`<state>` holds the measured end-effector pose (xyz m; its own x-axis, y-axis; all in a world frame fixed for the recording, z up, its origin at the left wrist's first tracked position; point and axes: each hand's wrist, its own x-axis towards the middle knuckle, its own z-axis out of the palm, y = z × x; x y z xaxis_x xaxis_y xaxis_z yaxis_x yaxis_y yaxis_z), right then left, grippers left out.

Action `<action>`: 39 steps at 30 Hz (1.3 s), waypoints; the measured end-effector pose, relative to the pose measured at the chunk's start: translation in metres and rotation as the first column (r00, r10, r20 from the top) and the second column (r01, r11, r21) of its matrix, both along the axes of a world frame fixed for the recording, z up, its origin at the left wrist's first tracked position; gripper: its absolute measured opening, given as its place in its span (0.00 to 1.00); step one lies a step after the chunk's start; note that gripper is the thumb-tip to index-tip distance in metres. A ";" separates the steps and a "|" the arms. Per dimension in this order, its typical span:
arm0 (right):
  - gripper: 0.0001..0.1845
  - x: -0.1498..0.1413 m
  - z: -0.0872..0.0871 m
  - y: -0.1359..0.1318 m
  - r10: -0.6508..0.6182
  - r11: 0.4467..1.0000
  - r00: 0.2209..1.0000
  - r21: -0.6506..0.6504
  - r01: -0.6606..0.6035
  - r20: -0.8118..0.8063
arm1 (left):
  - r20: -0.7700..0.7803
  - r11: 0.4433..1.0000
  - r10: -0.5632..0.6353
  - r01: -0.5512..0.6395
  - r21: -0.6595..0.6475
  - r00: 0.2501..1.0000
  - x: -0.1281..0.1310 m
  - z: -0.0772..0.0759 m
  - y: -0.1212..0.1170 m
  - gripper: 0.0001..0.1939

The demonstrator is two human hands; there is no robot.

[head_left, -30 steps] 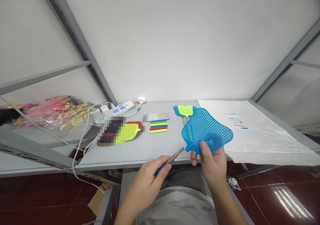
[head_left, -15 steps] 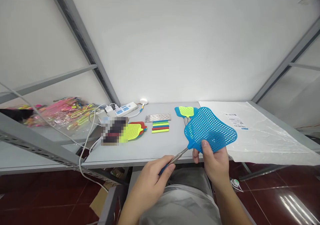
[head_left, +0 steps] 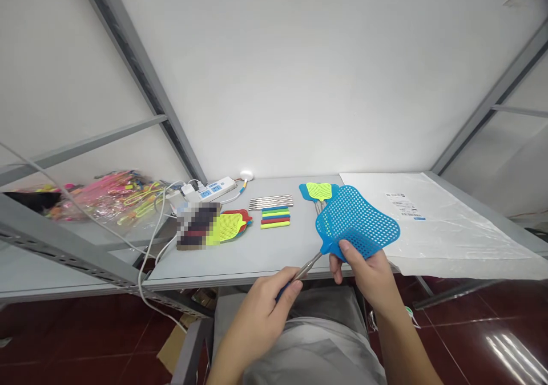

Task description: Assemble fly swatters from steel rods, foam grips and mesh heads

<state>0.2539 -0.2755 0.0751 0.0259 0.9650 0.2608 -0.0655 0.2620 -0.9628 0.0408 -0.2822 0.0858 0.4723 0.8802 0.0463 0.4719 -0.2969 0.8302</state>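
My right hand pinches the lower edge of a blue perforated fly-swatter head, held just above the table's front edge. My left hand is closed on the blue grip of a thin metal rod. The rod's tip sits in the neck of the blue head. Both hands hover over my lap, in front of the grey table.
On the table lie a yellow-and-blue swatter head pile, metal rods, coloured grips, yellow and red heads, a power strip and a clear plastic bag. A bag of pink swatters sits left.
The rod's tip, apart from the blue head a second ago, has gone into its neck. The head has tilted flatter and both hands shifted slightly right.
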 end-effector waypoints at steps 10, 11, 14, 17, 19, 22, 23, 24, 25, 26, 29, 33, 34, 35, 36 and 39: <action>0.19 0.001 -0.003 0.001 -0.001 1.000 0.998 -0.020 0.003 0.064 | 0.013 0.999 -0.008 0.008 0.037 1.000 0.002 0.000 -0.002 0.19; 0.20 0.001 -0.004 0.001 0.013 1.000 0.997 -0.023 -0.011 0.070 | 0.011 0.999 -0.010 0.010 0.038 1.000 0.002 0.000 -0.002 0.19; 0.21 0.001 -0.005 0.000 0.031 0.999 0.995 -0.044 -0.027 0.090 | 0.005 0.999 -0.022 0.022 0.037 1.000 0.004 -0.001 -0.003 0.18; 0.20 0.000 -0.007 0.000 -0.004 0.997 0.997 -0.074 0.010 0.082 | -0.012 0.999 0.002 -0.001 0.042 1.000 0.007 -0.003 -0.004 0.17; 0.20 -0.001 -0.008 0.001 0.000 0.995 0.998 -0.096 0.007 0.067 | -0.022 0.999 0.017 -0.016 0.047 1.000 0.009 -0.005 -0.004 0.16; 0.21 -0.003 -0.010 0.004 0.052 0.992 0.998 -0.118 -0.046 0.046 | -0.038 0.999 0.018 -0.016 0.050 0.999 0.008 -0.005 -0.002 0.17; 0.21 -0.005 -0.011 0.005 0.067 0.990 0.997 -0.125 -0.061 0.042 | -0.050 0.998 0.023 -0.021 0.054 0.998 0.007 -0.004 -0.002 0.17; 0.21 -0.006 -0.012 0.006 0.082 0.988 0.996 -0.134 -0.076 0.043 | -0.064 0.998 0.030 -0.026 0.058 0.997 0.005 -0.003 -0.001 0.17; 0.21 -0.009 -0.013 0.007 0.095 0.986 0.994 -0.144 -0.087 0.051 | -0.080 0.997 0.040 -0.035 0.065 0.996 0.004 -0.001 0.000 0.17; 0.21 -0.011 -0.014 0.008 0.107 0.983 0.992 -0.154 -0.096 0.067 | -0.097 0.996 0.053 -0.046 0.075 0.994 0.002 0.001 0.000 0.17; 0.19 -0.019 -0.016 0.008 0.134 0.979 0.982 -0.170 -0.111 0.132 | -0.132 0.993 0.074 -0.061 0.102 0.989 -0.001 0.005 0.000 0.18; 0.16 -0.027 -0.018 0.007 0.088 0.988 0.990 -0.135 -0.073 0.111 | -0.150 0.995 0.047 -0.033 0.094 0.988 0.000 0.006 -0.003 0.18; 0.15 -0.028 -0.018 0.006 0.078 0.990 0.992 -0.128 -0.065 0.102 | -0.154 0.996 0.040 -0.027 0.088 0.987 0.001 0.005 -0.004 0.18; 0.15 -0.029 -0.018 0.005 0.073 0.990 0.992 -0.128 -0.060 0.099 | -0.159 0.996 0.034 -0.021 0.083 0.987 0.002 0.004 -0.005 0.17; 0.15 -0.030 -0.018 0.004 0.077 0.989 0.992 -0.134 -0.064 0.098 | -0.163 0.997 0.028 -0.015 0.079 0.986 0.003 0.002 -0.006 0.16; 0.14 -0.032 -0.020 0.002 0.144 0.977 0.985 -0.171 -0.126 0.095 | -0.164 0.997 0.017 -0.004 0.077 0.986 0.008 -0.003 -0.007 0.14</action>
